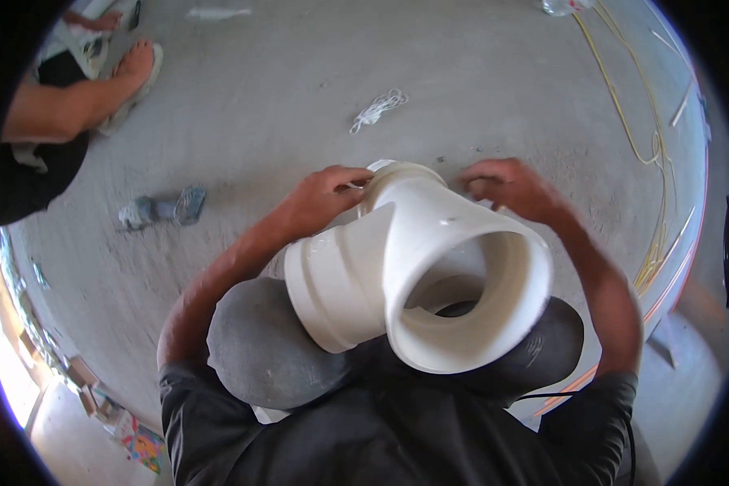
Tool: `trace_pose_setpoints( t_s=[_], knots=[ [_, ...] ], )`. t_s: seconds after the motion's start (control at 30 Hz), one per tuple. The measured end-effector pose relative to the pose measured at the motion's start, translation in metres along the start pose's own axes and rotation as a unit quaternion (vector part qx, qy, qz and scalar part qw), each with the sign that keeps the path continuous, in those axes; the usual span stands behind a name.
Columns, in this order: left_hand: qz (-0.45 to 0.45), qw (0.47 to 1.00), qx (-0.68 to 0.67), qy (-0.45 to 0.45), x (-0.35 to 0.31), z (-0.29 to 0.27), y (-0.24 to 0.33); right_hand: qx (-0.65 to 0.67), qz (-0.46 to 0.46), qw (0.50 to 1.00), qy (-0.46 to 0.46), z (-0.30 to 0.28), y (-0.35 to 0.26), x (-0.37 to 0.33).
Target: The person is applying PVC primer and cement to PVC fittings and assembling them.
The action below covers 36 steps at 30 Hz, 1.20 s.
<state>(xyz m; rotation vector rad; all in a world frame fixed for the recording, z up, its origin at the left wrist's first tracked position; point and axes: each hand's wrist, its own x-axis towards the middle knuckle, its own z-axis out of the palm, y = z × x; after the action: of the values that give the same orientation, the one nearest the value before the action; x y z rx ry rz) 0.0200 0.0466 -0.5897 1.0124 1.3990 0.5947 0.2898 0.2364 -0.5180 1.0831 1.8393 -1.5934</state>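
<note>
A large white plastic pipe tee [340, 283] rests across my knees, its widest mouth facing up toward me and a side branch pointing left. Around its far end runs a beige-tinted rim, with a shiny pale bit beside my left fingertips. My left hand [330, 194] is closed at that far rim, thumb and fingers gripping its left edge. On the other side, my right hand [510, 188] is a little apart from the rim, fingers loosely bent and slightly blurred; I see nothing held in it. The underside of the fitting is hidden.
A bundle of white cord [378, 109] lies on the grey floor [259, 105] ahead. To the left is a dusty blue-grey tool [166, 209]. Another person's bare leg [65, 109] shows at upper left. Yellow cable [616, 97] runs along the right, near a clear plastic bottle [565, 6].
</note>
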Motion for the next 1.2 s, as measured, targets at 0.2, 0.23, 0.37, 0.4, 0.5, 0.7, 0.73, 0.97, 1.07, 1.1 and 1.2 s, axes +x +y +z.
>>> trace_pose_setpoints(
  t_s=[0.2, 0.23, 0.37, 0.4, 0.5, 0.7, 0.73, 0.97, 1.07, 1.1, 1.2],
  knots=[
    [-0.107, 0.992, -0.068, 0.027, 0.004, 0.026, 0.021, 0.158, -0.068, 0.985, 0.032, 0.04, 0.047, 0.0],
    [-0.108, 0.992, -0.057, 0.022, 0.004, 0.026, 0.011, 0.168, -0.071, 0.983, 0.037, 0.047, 0.053, 0.004],
    [-0.165, 0.984, -0.062, -0.006, 0.002, 0.032, -0.003, 0.221, -0.088, 0.971, 0.026, 0.07, 0.073, 0.017],
    [-0.168, 0.984, -0.065, -0.001, -0.001, 0.036, 0.009, 0.218, -0.078, 0.973, 0.025, 0.071, 0.075, 0.016],
    [-0.21, 0.977, -0.012, -0.023, 0.007, 0.033, 0.02, 0.203, -0.061, 0.976, 0.04, 0.076, 0.078, 0.017],
    [-0.148, 0.989, 0.012, -0.008, -0.008, 0.015, -0.093, 0.118, -0.161, 0.974, 0.105, 0.068, 0.081, 0.031],
    [-0.169, 0.976, -0.13, 0.037, -0.023, 0.011, -0.117, 0.119, -0.203, 0.961, 0.148, 0.055, 0.075, 0.024],
    [-0.208, 0.964, 0.165, 0.02, 0.015, 0.024, -0.028, 0.091, -0.156, 0.965, 0.191, 0.042, 0.093, 0.037],
    [-0.233, 0.966, 0.113, -0.015, 0.035, 0.028, -0.003, 0.05, -0.166, 0.966, 0.191, 0.058, 0.102, 0.056],
    [-0.211, 0.973, 0.087, -0.026, 0.038, 0.03, 0.007, 0.027, -0.184, 0.962, 0.197, 0.063, 0.103, 0.061],
    [-0.166, 0.982, 0.083, -0.048, 0.039, 0.033, -0.008, 0.042, -0.164, 0.972, 0.165, 0.07, 0.107, 0.069]
  ],
)
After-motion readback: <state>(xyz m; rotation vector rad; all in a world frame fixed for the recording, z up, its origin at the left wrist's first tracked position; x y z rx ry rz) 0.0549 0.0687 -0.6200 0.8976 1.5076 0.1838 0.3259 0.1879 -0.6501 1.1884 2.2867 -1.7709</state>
